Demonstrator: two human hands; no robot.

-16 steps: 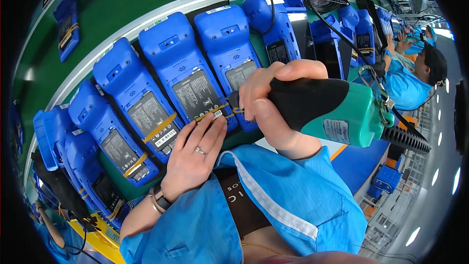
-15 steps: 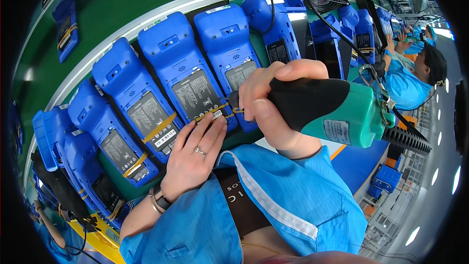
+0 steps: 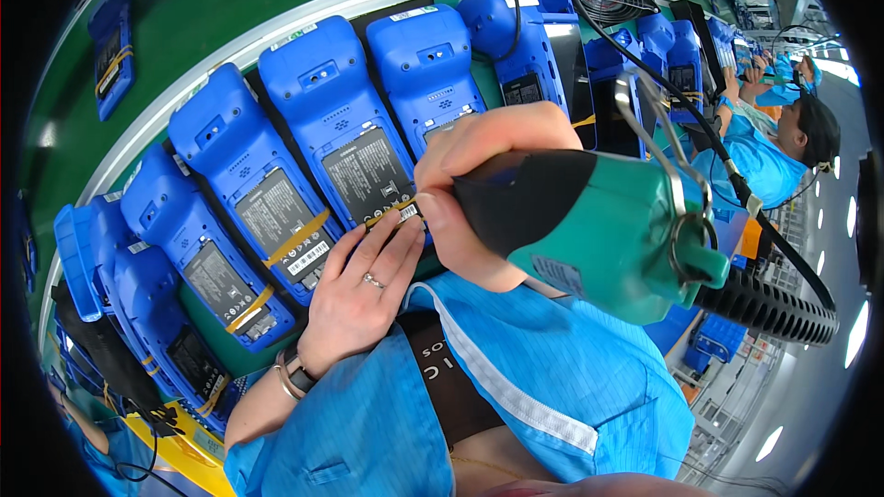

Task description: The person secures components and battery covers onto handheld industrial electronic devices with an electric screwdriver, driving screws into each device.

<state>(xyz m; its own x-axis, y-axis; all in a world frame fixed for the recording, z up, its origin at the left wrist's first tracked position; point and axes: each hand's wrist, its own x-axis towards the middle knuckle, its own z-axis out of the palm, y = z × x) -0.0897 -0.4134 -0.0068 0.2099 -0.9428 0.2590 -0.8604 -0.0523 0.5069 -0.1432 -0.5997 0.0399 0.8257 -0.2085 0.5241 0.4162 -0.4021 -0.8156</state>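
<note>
Left hand lying flat, fingers stretched out over the lower end of a blue handheld. Right hand is wrapped around a green-and-black power tool, kinda hiding its tip, so can't tell if it's touching. More blue handhelds crowd alongside.

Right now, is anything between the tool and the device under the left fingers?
The left hand and a yellow band lie on the near end of the blue device; nothing else visible blocks the green tool, whose tip the right hand hides.
</note>
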